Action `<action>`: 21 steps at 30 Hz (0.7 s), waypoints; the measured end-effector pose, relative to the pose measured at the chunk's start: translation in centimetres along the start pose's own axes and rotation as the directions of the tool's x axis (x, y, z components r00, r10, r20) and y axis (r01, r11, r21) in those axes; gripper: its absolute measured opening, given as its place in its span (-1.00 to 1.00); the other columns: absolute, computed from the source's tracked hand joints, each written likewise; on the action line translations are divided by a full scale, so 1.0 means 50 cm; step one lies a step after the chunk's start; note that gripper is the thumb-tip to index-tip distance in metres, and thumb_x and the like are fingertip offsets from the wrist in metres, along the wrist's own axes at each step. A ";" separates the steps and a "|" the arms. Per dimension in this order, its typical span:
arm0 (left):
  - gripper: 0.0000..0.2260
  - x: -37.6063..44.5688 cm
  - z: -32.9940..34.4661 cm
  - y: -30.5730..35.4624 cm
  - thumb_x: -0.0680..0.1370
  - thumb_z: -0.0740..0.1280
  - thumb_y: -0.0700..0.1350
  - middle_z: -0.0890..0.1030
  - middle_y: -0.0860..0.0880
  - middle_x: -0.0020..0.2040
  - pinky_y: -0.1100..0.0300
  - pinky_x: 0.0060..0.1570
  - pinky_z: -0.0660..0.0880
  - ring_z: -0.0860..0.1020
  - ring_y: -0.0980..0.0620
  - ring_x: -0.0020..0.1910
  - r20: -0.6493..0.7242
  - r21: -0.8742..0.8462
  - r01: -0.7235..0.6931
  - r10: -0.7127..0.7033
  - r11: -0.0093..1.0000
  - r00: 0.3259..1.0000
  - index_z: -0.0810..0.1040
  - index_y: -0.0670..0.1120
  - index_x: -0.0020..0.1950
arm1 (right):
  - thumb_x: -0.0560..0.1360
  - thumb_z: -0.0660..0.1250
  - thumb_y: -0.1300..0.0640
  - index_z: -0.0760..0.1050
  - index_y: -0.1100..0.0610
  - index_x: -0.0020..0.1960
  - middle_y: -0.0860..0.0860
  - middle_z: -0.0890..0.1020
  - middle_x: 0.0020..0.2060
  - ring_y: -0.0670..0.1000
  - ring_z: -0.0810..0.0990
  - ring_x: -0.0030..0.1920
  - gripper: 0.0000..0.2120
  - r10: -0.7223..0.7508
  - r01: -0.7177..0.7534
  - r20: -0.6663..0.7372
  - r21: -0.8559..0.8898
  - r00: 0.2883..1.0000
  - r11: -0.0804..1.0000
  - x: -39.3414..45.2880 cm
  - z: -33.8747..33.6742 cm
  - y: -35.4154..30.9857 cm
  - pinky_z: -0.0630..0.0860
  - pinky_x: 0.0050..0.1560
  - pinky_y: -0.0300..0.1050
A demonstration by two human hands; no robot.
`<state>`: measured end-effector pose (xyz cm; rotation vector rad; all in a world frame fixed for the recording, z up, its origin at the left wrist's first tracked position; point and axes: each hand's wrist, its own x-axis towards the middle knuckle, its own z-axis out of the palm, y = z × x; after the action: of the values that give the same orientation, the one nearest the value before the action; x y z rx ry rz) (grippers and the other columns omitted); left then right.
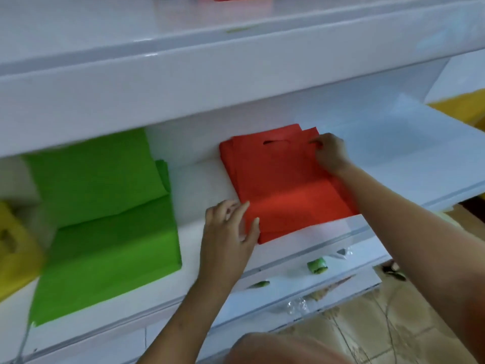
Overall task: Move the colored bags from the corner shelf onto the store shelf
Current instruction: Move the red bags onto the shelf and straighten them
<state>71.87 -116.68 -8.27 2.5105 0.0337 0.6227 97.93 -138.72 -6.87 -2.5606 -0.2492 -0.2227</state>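
Red bags [283,190] partly hidden under right hand [331,153].

Both hands [231,227] [329,153] outstretched, fingers bent

Red-orange is showing strong on the stack of bags [283,185] in the middle, darker where the upper shelf is shading it and glowing brighter toward the front edge. To its left, the green bags [105,219] are blazing a vivid lime, plain with no print. At the far left edge a yellow bag [13,248] is peeking in. The shelf [393,153] is gleaming glossy white, taking on a faint bluish tint at the right. Below, small green packets [317,266] are sitting on white, and the floor [354,334] is showing beige tiles.
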 end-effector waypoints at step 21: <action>-0.27 -0.015 0.031 0.011 0.57 0.05 0.35 0.04 -0.21 0.62 0.03 0.52 0.18 0.01 -0.11 0.61 0.074 0.045 0.117 -0.120 0.992 0.990 0.15 -0.07 0.61 | 0.60 0.15 -0.06 0.15 0.11 0.54 0.10 0.11 0.56 0.15 0.04 0.55 -0.44 -0.154 0.155 0.017 -0.041 0.988 0.987 -0.023 0.072 -0.209 0.00 0.52 0.13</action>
<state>71.82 -118.06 -9.48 2.5469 0.1680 0.4821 94.88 -128.26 -4.77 -2.5869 -0.4538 -0.2708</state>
